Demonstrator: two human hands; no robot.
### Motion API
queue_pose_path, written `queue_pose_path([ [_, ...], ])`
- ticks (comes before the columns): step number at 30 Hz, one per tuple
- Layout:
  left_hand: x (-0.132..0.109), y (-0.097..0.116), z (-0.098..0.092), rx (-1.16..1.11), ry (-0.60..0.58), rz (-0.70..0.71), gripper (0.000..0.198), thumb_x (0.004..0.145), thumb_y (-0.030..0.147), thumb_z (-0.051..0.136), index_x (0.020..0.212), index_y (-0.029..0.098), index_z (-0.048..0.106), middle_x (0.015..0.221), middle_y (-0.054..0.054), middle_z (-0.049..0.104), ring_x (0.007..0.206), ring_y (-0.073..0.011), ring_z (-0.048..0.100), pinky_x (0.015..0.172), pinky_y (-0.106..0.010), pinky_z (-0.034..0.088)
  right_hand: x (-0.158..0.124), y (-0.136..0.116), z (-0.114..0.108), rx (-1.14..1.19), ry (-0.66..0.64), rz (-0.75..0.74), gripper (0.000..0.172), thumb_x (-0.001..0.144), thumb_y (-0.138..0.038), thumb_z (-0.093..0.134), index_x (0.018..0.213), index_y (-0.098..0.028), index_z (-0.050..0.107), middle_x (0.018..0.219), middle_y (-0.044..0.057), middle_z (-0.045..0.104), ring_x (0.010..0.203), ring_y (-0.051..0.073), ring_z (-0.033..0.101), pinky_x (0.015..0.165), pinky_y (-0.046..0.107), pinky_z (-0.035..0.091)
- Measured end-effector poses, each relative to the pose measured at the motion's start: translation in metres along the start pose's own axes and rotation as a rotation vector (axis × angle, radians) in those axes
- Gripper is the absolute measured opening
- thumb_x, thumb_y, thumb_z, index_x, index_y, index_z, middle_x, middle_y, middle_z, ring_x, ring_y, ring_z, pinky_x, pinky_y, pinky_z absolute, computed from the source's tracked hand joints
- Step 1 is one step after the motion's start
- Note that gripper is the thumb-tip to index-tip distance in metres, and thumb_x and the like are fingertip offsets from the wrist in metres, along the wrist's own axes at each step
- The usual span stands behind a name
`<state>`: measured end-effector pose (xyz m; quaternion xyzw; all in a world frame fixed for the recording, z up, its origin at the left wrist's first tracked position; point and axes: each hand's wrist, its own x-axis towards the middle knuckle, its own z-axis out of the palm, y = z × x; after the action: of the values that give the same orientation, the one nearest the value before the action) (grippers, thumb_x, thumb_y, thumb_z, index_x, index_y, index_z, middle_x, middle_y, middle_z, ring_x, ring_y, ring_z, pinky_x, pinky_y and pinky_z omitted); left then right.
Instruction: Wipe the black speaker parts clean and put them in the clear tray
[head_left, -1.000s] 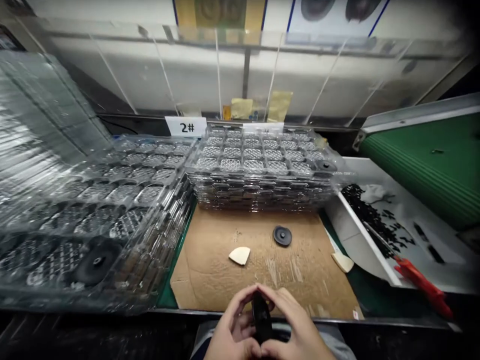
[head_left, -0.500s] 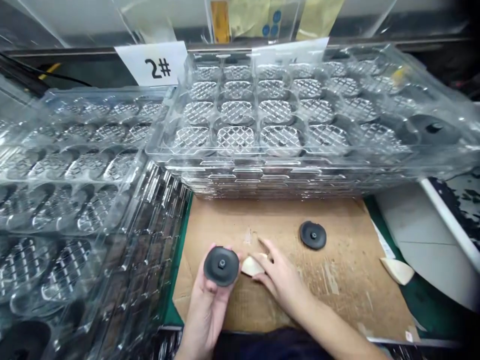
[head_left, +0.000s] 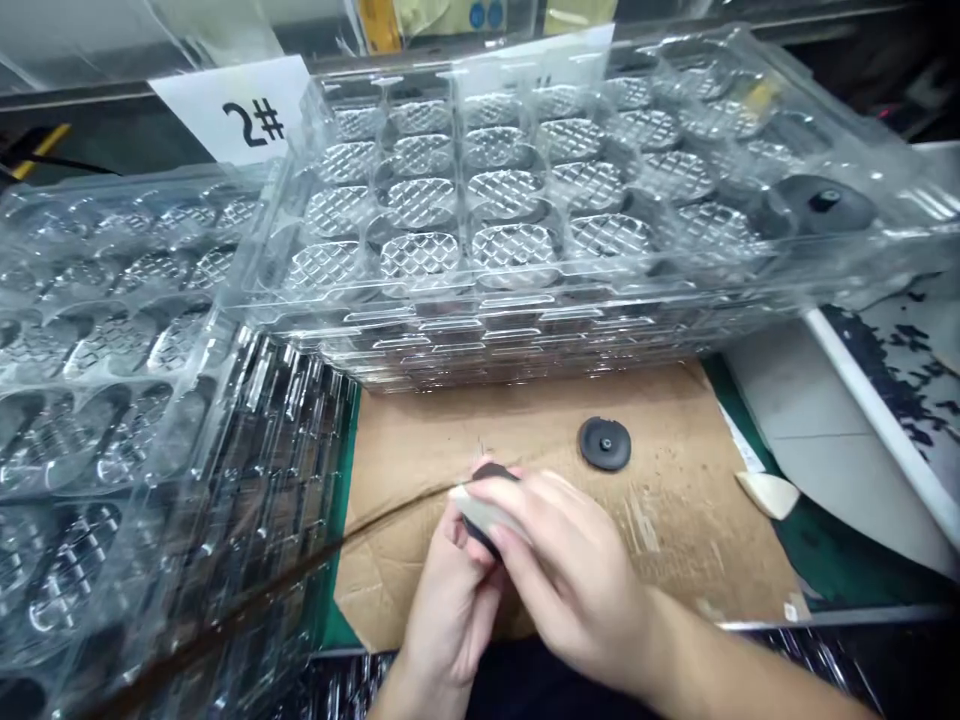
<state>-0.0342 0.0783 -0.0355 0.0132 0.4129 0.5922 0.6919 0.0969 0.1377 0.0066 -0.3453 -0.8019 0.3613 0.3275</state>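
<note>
My left hand (head_left: 450,600) grips a black round disc (head_left: 489,473), mostly hidden behind my fingers. My right hand (head_left: 559,575) holds a cream wedge-shaped piece (head_left: 480,510) pressed against that disc. Both hands are above the brown cardboard sheet (head_left: 660,530) near its front edge. A second black disc (head_left: 604,443) lies flat on the cardboard to the right of my hands. Another cream wedge (head_left: 769,493) lies at the cardboard's right edge.
A stack of clear plastic trays (head_left: 510,200) with round pockets stands behind the cardboard, one black disc (head_left: 817,203) in its right pocket. More clear trays (head_left: 112,330) pile up at left. A "2#" label (head_left: 240,120) stands behind. A white bin (head_left: 847,400) with black scraps sits right.
My right hand has picked up the cream wedge from the cardboard and brought it onto the disc in my left hand. The view has shifted down and left.
</note>
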Motion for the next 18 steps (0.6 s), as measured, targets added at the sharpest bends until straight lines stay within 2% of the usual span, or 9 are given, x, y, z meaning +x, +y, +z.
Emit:
queue_pose_path([
  [4, -0.011, -0.005, 0.012, 0.035, 0.039, 0.024, 0.054, 0.056, 0.03, 0.08, 0.107, 0.027, 0.064, 0.099, -0.003, 0.068, 0.096, -0.0215, 0.063, 0.086, -0.029, 0.05, -0.014, -0.019, 0.001, 0.024, -0.049, -0.015, 0.028, 0.085, -0.008, 0.045, 0.111, -0.011, 0.055, 0.092, 0.006, 0.065, 0.078, 0.016, 0.058, 0.071, 0.03, 0.047],
  [7, -0.023, -0.009, 0.018, 0.057, 0.016, 0.044, 0.051, 0.059, 0.028, 0.079, 0.108, 0.025, 0.065, 0.084, -0.002, 0.069, 0.086, -0.0183, 0.065, 0.085, -0.028, 0.05, -0.018, -0.023, 0.001, -0.036, 0.067, -0.095, 0.027, 0.087, -0.01, 0.044, 0.111, -0.009, 0.056, 0.099, 0.01, 0.065, 0.086, 0.019, 0.059, 0.078, 0.034, 0.047],
  [9, -0.033, -0.011, 0.017, 0.064, -0.027, 0.038, 0.053, 0.059, 0.027, 0.08, 0.109, 0.025, 0.064, 0.089, -0.003, 0.07, 0.088, -0.0198, 0.065, 0.086, -0.029, 0.05, -0.027, -0.028, 0.0, -0.008, 0.113, -0.147, 0.029, 0.086, -0.01, 0.043, 0.112, -0.006, 0.055, 0.098, 0.012, 0.066, 0.087, 0.02, 0.059, 0.08, 0.035, 0.047],
  [13, -0.049, -0.016, 0.01, 0.073, -0.065, 0.03, 0.061, 0.053, 0.027, 0.082, 0.111, 0.03, 0.062, 0.112, -0.005, 0.065, 0.101, -0.025, 0.062, 0.086, -0.031, 0.051, -0.05, -0.038, -0.003, 0.054, 0.087, -0.148, 0.028, 0.085, -0.006, 0.044, 0.109, -0.008, 0.056, 0.095, 0.01, 0.067, 0.084, 0.018, 0.06, 0.075, 0.031, 0.049],
  [18, -0.063, -0.024, 0.018, 0.201, -0.03, 0.058, 0.054, 0.059, 0.027, 0.079, 0.11, 0.025, 0.063, 0.098, -0.005, 0.07, 0.093, -0.0227, 0.064, 0.089, -0.031, 0.049, -0.055, -0.048, -0.011, -0.017, 0.126, -0.151, 0.027, 0.087, -0.011, 0.044, 0.111, -0.008, 0.057, 0.088, 0.009, 0.065, 0.076, 0.018, 0.057, 0.073, 0.033, 0.047],
])
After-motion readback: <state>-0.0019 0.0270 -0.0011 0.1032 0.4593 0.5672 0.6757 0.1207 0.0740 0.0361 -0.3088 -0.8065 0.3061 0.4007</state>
